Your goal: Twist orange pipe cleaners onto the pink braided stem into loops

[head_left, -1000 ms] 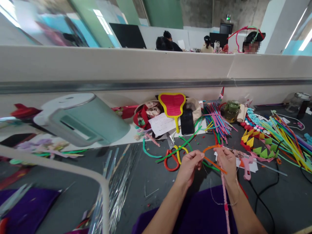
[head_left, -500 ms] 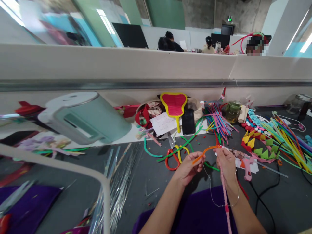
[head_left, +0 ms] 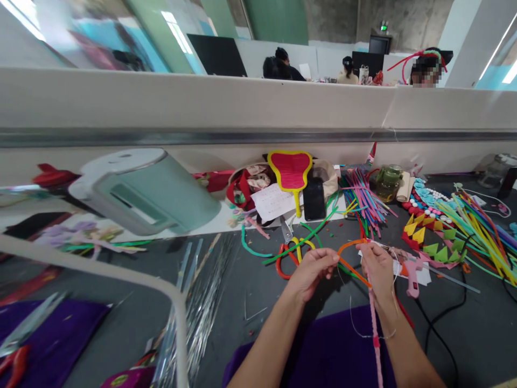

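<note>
An orange pipe cleaner (head_left: 352,270) is bent into a narrow loop between my hands. My left hand (head_left: 315,271) is closed, thumb and finger pinching at the loop's left bend. The loop's other side runs to my right hand (head_left: 376,265), whose fingers are wrapped round its upper end and the top of a pink fuzzy stem (head_left: 374,318). That stem hangs down along my right wrist, with a redder band partway. A thin clear thread or wire (head_left: 352,318) curves below my hands. Scissors (head_left: 298,249) with red and yellow handles lie just beyond my left hand.
A pink glue gun (head_left: 412,277) lies right of my right hand, near black cables (head_left: 438,323). Bundles of coloured pipe cleaners (head_left: 365,199), a phone (head_left: 314,198) and a pale green kettle (head_left: 161,188) stand or lie behind. Silvery strips (head_left: 202,312) lie left.
The orange pipe cleaner's free end, earlier pointing left past my left fingers, is now folded back down toward my right hand. The view has shifted slightly.
</note>
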Demonstrator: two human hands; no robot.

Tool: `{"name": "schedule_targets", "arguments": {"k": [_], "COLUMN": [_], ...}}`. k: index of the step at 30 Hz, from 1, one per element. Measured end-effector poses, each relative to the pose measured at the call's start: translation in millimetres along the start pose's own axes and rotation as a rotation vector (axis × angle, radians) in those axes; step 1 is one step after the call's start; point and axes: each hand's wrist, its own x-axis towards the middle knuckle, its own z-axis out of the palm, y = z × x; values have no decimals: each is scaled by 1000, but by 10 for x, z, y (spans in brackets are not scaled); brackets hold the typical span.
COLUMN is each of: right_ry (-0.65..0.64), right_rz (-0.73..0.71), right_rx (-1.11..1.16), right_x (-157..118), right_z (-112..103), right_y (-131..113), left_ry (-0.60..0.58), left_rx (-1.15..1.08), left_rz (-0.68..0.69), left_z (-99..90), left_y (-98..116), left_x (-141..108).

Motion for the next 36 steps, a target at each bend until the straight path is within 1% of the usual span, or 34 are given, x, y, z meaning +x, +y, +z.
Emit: {"name": "schedule_targets", "arguments": {"k": [5,9,11,14,16,27,34,36], "right_ry": [-23,-24,-23,-45,-52,-26,-50,-51], "right_rz": [-5,-32,-15,15,17,-15,-23,-19], "right_rx": [-53,-88,-86,-58,-44,-75,-93,-86], "right_x": [-25,-32,-34,-41,-45,-30,-48,-46], "right_z": [-4,-11,-14,-10,-4,6,34,31], "right_y": [-16,-19,-27,-43,-48,1,-12,-5], "left_ry": [73,155,139,54,32,56,148,156], "left_rx": [221,301,281,208,191,278,405,416], "left_rz": [123,183,170,105,79,123,212,225], "left_z": [23,71,74,52,36,-5,24,38], "left_y": [22,45,62,86,96,126,143,153], "left_x": [-8,-35,-49,-62,-65,-61,-88,-101]}}
